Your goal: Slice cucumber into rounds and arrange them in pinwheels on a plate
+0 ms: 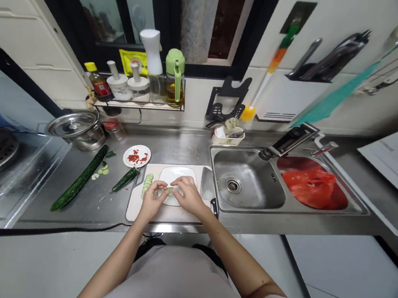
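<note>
Over a white square plate (pixel 178 171) my left hand (pixel 153 200) and my right hand (pixel 189 196) come close together. Thumbs and fingertips of both are closed around a thin cucumber slice (pixel 169 191), partly hidden by them. The plate rests on a light cutting board (pixel 136 212). A row of overlapping cucumber slices (pixel 147 185) lies on the board beside my left hand. To the right, a knife (pixel 213 207) lies at the board's edge, its black handle toward me.
Left of the board lie a cut cucumber piece (pixel 125 179), a whole cucumber (pixel 81 180) and cucumber scraps (pixel 103 170). A small plate of red pieces (pixel 137 156) sits behind. A lidded steel pot (pixel 80 131) stands back left; the sink (pixel 249 179) is at right.
</note>
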Action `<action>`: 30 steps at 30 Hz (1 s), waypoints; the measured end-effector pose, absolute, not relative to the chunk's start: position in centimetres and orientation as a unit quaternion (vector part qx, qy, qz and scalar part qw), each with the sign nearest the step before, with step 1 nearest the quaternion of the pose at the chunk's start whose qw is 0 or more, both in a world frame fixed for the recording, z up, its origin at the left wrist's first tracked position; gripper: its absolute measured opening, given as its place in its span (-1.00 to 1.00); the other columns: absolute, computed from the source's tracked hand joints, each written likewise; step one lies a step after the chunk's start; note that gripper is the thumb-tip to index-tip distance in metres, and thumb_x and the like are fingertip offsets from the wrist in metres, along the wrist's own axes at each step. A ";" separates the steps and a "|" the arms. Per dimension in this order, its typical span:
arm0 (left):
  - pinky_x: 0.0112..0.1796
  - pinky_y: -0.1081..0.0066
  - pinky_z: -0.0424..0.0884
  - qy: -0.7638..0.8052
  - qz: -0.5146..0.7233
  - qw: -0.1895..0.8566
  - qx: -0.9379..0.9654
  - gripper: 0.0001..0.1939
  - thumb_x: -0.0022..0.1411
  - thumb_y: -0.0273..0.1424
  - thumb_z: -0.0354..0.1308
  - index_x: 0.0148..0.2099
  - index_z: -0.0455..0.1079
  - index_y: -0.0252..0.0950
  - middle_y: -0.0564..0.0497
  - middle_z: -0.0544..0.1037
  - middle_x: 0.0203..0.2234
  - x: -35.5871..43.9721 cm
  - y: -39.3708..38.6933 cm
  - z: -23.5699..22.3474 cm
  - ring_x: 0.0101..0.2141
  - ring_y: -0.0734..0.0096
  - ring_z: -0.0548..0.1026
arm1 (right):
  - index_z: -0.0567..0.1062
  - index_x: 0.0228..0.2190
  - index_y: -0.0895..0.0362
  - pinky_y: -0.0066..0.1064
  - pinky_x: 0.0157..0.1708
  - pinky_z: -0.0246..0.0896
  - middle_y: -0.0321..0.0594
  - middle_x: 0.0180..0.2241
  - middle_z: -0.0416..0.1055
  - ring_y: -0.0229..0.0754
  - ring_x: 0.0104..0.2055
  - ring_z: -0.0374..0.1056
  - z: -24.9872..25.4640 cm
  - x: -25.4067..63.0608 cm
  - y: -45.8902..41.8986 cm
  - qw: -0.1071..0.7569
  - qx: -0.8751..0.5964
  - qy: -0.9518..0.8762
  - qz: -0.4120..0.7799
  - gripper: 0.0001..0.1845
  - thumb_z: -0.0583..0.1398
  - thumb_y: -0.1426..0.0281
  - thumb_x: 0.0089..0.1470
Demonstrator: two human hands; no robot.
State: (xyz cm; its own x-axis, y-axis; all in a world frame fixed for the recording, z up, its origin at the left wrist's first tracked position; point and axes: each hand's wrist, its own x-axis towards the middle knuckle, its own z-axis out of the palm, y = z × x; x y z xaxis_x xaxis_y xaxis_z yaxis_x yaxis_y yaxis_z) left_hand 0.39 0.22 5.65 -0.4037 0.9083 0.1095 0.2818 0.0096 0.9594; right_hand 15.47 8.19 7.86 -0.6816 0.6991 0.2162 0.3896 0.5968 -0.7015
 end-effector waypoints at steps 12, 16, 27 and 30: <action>-0.52 0.49 0.17 0.665 0.534 0.463 0.241 -0.45 0.01 0.05 0.17 -0.15 0.35 -0.32 0.05 0.46 -0.60 2.0 1.1 5.2 -0.60 0.51 0.33 | 0.50 -0.31 0.09 -0.27 -0.09 0.09 -0.17 -0.23 0.38 -0.10 -0.07 0.17 7.9 16.4 9.1 0.218 -0.340 -0.871 0.281 -0.81 0.07 0.38 0.19; -0.60 0.57 0.00 0.632 0.518 0.550 0.173 -0.37 0.01 0.00 0.20 0.02 0.31 -0.30 -0.02 0.55 -0.45 2.2 1.9 5.4 -0.60 0.59 0.34 | 0.52 -0.31 0.08 -0.26 -0.08 0.10 -0.16 -0.23 0.38 -0.09 -0.06 0.15 8.1 16.7 9.2 0.215 -0.330 -0.878 0.272 -0.78 0.07 0.37 0.20; -0.57 0.59 0.03 0.621 0.555 0.519 0.191 -0.30 -0.19 -0.29 0.31 0.07 0.29 -0.30 0.07 0.48 -0.46 2.1 3.7 4.9 -0.55 0.60 0.33 | 0.51 -0.34 0.10 -0.29 -0.09 0.10 -0.18 -0.25 0.38 -0.12 -0.09 0.15 6.5 16.7 9.8 0.209 -0.339 -0.876 0.272 -0.84 0.12 0.37 0.18; -0.56 0.58 0.03 0.621 0.559 0.511 0.203 -0.30 -0.20 -0.25 0.31 0.05 0.29 -0.30 0.08 0.47 -0.47 2.2 4.0 4.2 -0.56 0.61 0.31 | 0.50 -0.36 0.10 -0.30 -0.09 0.09 -0.19 -0.24 0.38 -0.12 -0.08 0.17 5.8 16.5 10.2 0.199 -0.358 -0.868 0.279 -0.85 0.13 0.36 0.17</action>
